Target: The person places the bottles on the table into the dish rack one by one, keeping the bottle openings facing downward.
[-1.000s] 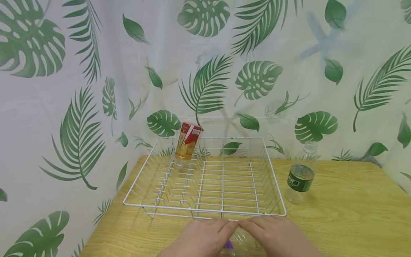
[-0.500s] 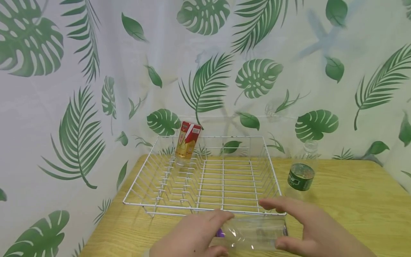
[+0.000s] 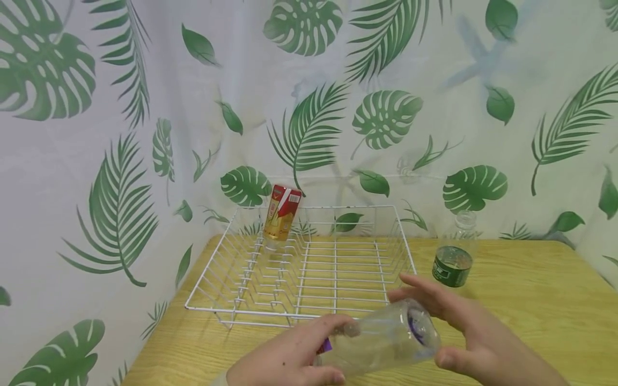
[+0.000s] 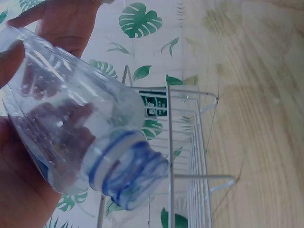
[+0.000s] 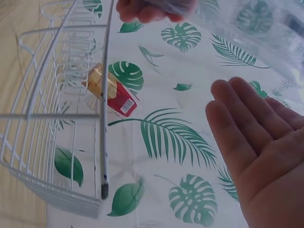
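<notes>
A clear plastic bottle (image 3: 372, 343) lies tilted on its side between my hands, its base raised toward the right. My left hand (image 3: 285, 351) grips it at the neck end, thumb and fingers on either side; a bit of purple shows beside the fingers. In the left wrist view the bottle's uncapped, blue-tinted neck (image 4: 130, 166) points toward the wire rack. My right hand (image 3: 475, 335) is spread around the base end with its fingers extended. The right wrist view shows that hand's straight fingers (image 5: 244, 123) apart from the bottle.
Beyond my hands stands a white wire dish rack (image 3: 260, 312). A red and gold carton (image 3: 281, 214) leans at its back left. An upright clear bottle with a green label (image 3: 452, 266) is right of the rack on the wooden table (image 3: 531, 300). Leaf-printed curtains surround the table.
My hands have moved apart from being close together over the bottle. The right hand shifted right and up, and the bottle's base end has lifted and turned toward the head camera.
</notes>
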The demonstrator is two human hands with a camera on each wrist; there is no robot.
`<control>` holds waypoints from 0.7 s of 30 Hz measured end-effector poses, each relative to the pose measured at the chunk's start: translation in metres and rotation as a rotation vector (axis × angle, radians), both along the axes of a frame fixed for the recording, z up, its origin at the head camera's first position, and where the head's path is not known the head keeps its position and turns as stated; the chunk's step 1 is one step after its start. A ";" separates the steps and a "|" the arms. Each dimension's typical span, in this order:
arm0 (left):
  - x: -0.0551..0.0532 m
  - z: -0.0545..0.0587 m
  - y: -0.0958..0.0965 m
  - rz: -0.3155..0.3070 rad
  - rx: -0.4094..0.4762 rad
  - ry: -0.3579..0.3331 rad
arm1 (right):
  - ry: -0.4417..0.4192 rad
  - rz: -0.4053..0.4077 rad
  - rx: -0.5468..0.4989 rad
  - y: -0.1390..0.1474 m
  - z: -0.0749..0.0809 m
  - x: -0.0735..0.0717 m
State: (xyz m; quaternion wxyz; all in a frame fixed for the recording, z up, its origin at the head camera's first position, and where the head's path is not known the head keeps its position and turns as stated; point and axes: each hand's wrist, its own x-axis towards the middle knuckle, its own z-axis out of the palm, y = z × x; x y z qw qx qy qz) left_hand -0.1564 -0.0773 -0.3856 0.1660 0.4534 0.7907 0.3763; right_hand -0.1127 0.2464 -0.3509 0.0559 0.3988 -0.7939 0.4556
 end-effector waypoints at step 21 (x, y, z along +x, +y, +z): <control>0.002 -0.014 0.016 -0.128 0.199 -0.224 | -0.072 0.382 -0.487 -0.046 -0.029 -0.006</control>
